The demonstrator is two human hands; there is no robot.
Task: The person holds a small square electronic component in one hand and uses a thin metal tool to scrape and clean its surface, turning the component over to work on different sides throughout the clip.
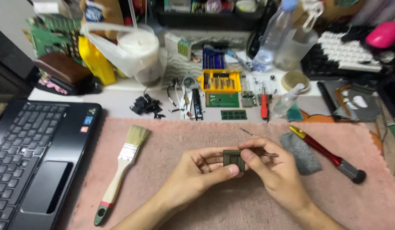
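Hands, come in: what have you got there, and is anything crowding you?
Left hand and right hand both grip small dark chip. Tweezers in right. Grey pad close beside.

We see a pink towel (231, 204), a black laptop (35, 162), a red-handled screwdriver (323, 153), a yellow bit case (219, 81), a grey sponge (300, 152) and a dark olive chip (232, 158).

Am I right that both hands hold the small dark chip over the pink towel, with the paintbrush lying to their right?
Not quite. The head view shows the paintbrush lying left of the hands, not right. The left hand and right hand do hold the small dark chip over the pink towel.
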